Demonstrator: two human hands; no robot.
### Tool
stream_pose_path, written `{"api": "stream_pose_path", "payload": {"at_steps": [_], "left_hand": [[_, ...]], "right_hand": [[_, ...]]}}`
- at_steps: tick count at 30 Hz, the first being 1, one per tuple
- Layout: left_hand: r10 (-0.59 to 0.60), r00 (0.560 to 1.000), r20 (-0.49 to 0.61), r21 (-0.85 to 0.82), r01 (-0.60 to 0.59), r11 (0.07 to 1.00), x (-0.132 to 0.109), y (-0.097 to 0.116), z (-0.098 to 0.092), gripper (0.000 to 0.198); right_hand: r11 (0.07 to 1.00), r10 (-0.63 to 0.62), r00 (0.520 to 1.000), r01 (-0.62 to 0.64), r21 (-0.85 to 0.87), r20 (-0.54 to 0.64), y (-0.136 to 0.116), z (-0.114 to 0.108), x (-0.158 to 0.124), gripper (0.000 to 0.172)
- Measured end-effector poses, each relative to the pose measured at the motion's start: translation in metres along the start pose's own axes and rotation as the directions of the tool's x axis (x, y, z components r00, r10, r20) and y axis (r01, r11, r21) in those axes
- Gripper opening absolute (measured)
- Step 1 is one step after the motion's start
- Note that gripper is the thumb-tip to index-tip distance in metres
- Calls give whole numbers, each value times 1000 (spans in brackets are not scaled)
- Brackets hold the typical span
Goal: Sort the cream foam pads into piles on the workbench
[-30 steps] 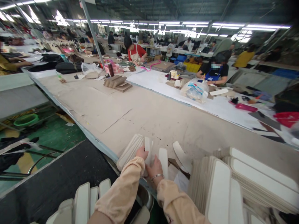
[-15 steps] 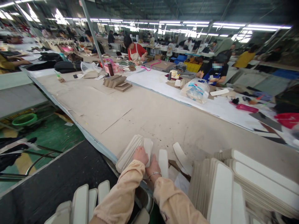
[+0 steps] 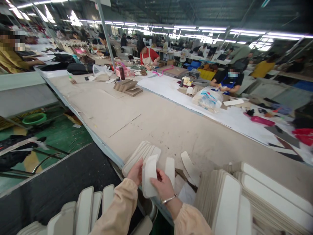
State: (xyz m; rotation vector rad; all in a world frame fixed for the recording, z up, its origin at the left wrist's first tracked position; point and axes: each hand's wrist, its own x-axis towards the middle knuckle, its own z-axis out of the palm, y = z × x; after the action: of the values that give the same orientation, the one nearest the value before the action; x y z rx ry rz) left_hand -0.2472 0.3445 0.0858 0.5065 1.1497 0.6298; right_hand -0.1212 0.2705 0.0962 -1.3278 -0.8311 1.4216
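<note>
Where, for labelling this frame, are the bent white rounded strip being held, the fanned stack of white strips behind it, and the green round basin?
bent white rounded strip [image 3: 149, 173]: head view, middle of its face.
fanned stack of white strips [image 3: 140, 153]: head view, top edges.
green round basin [image 3: 34, 122]: head view, front wall.

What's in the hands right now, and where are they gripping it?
One white strip, slightly bent: left hand on its left edge, right hand on its right edge.

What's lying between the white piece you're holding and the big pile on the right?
In the head view: a flat white strip, a curved strip and brown scraps.
</note>
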Motion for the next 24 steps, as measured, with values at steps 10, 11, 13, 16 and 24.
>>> {"api": "stream_pose_path", "payload": {"at_steps": [10, 11, 13, 16, 24], "left_hand": [[264, 839, 476, -498, 10, 867, -126, 14, 65, 59], [278, 829, 484, -477, -16, 879, -135, 13, 75, 61], [321, 818, 477, -450, -86, 889, -151, 10, 95, 62], [405, 811, 422, -473, -184, 862, -169, 3, 125, 57], [451, 755, 475, -484, -204, 851, -208, -13, 179, 47]], "right_hand": [[833, -317, 942, 332, -443, 111, -40, -53, -116, 54], [747, -411, 903, 411, -523, 123, -45, -59, -122, 55], [553, -573, 805, 519, -652, 155, -57, -68, -133, 59], [355, -701, 690, 557, -751, 180, -72, -78, -151, 65], [317, -778, 621, 519, -794, 95, -91, -106, -195, 63]]}}
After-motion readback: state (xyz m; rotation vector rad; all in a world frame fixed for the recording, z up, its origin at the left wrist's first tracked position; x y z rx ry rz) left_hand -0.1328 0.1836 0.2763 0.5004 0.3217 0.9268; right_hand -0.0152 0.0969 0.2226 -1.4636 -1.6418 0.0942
